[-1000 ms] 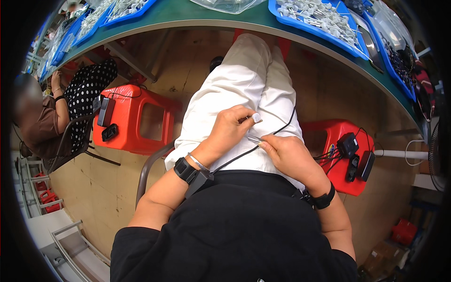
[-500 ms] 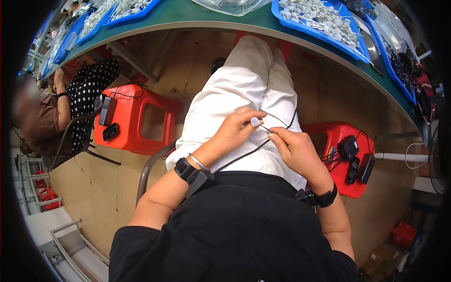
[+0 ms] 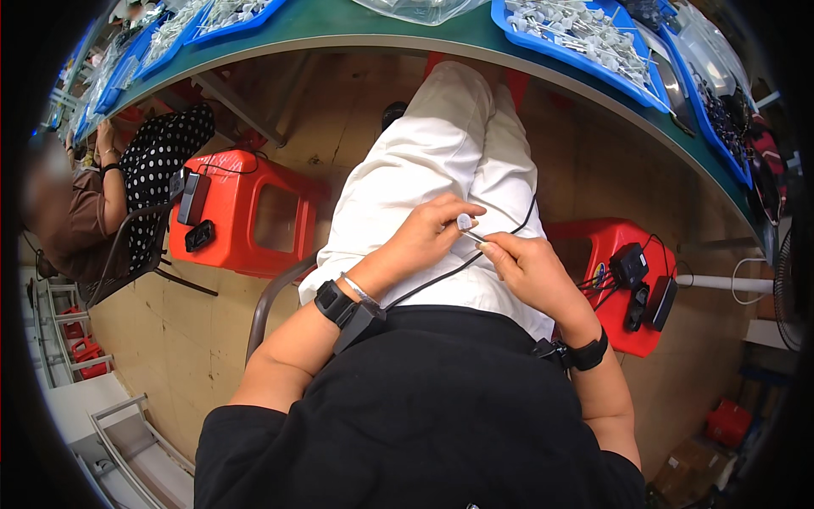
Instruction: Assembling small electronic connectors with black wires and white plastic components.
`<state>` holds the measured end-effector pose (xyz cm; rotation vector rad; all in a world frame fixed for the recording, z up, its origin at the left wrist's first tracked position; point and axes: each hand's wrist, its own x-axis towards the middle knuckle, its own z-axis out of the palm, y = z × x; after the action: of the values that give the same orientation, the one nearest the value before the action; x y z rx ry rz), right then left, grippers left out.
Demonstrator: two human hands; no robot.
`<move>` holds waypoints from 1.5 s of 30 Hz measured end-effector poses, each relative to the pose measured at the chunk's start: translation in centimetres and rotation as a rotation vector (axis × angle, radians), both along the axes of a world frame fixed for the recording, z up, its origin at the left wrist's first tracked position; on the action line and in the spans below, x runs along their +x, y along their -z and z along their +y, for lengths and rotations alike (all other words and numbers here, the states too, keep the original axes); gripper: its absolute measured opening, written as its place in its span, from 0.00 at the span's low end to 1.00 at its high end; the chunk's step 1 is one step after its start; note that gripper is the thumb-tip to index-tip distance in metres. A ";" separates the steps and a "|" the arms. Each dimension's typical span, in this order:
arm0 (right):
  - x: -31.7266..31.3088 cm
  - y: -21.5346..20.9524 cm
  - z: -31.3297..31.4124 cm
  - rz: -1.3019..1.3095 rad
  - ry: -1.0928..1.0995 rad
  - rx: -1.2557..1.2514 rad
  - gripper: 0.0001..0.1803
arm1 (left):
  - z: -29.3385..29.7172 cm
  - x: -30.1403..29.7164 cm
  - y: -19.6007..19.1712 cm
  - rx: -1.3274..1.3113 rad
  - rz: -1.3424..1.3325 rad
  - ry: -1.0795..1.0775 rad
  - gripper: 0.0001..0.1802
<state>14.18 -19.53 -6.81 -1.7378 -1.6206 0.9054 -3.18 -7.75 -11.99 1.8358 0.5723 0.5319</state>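
Above my lap, both hands work on a small part with a pale, round, translucent head point(image 3: 464, 222) and a thin metal stem point(image 3: 475, 237). My left hand point(image 3: 429, 231) is closed, its thumb and fingers pinching the part at the head. From the other side my right hand point(image 3: 534, 265) is closed round the stem's end, thumb against forefinger. Fingers partly hide the part, so whether it is one piece or two I cannot tell. My white trousers point(image 3: 415, 161) lie beneath, and a black cable point(image 3: 449, 276) crosses them under the hands.
A green table point(image 3: 331, 24) curves ahead, bearing blue trays point(image 3: 585, 68) of similar pale-headed parts and a clear plastic bag point(image 3: 415, 7). Red stools with black devices stand left point(image 3: 284, 250) and right point(image 3: 632, 335). A person point(image 3: 93, 212) sits at far left.
My hands and the small part have shifted very slightly; the head is turned a little differently between my fingers. Both hands keep their hold.
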 end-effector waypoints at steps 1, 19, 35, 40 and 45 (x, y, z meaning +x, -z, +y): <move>0.0 -0.1 0.0 0.031 0.005 -0.035 0.11 | 0.0 0.0 0.1 -0.005 -0.007 0.005 0.17; 1.2 1.1 0.6 0.556 0.025 -0.465 0.18 | -0.1 -0.1 0.0 -0.108 0.016 0.066 0.17; 1.3 1.7 0.6 0.507 -0.017 -0.415 0.18 | 0.0 -0.2 0.4 -0.113 0.044 0.110 0.16; 1.2 1.8 0.6 0.477 -0.015 -0.402 0.18 | 0.1 -0.2 0.7 -0.134 0.063 0.114 0.16; 1.1 1.9 0.6 0.439 -0.006 -0.374 0.17 | 0.1 -0.2 0.7 -0.163 0.071 0.120 0.16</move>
<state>15.32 -18.89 -8.68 -1.6114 -1.2226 1.5472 -3.34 -7.64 -12.73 1.7262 0.5336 0.3304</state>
